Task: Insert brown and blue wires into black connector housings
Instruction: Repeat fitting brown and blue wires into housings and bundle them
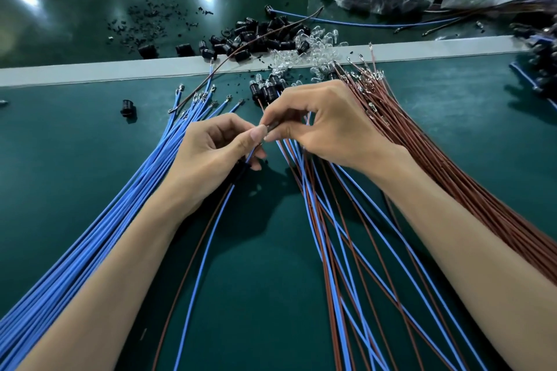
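Green matting [75,159] covers the bench. The right hand [328,126] pinches a small black connector housing [272,128] between thumb and forefinger. The left hand [217,153], fingertips meeting that housing from the left, pinches a blue wire [206,250]. Left of the housing fans a blue wire bundle [120,214], and right of it a brown wire bundle [452,175]. Beyond it lie loose black housings [256,36] and clear bulbs [316,48].
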Demonstrator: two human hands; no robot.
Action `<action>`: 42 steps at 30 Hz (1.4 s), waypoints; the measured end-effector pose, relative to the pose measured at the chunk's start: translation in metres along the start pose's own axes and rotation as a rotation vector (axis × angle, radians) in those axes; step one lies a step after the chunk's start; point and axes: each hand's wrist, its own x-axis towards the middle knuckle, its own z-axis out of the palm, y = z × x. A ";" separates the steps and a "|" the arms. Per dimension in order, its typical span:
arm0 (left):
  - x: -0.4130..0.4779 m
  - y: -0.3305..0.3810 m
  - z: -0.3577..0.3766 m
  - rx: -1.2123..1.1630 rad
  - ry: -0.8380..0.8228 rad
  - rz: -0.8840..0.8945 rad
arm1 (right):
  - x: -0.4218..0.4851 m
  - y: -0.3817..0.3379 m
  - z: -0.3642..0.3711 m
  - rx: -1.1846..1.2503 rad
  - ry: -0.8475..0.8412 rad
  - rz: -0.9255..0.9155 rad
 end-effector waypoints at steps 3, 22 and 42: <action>-0.001 -0.001 0.000 -0.005 -0.017 0.016 | 0.000 0.000 0.000 -0.018 0.003 0.003; -0.002 0.001 -0.002 -0.054 0.005 0.004 | 0.000 0.001 0.011 -0.093 0.067 -0.107; -0.001 -0.004 -0.005 -0.022 0.014 0.017 | -0.002 0.006 0.012 -0.096 0.096 -0.081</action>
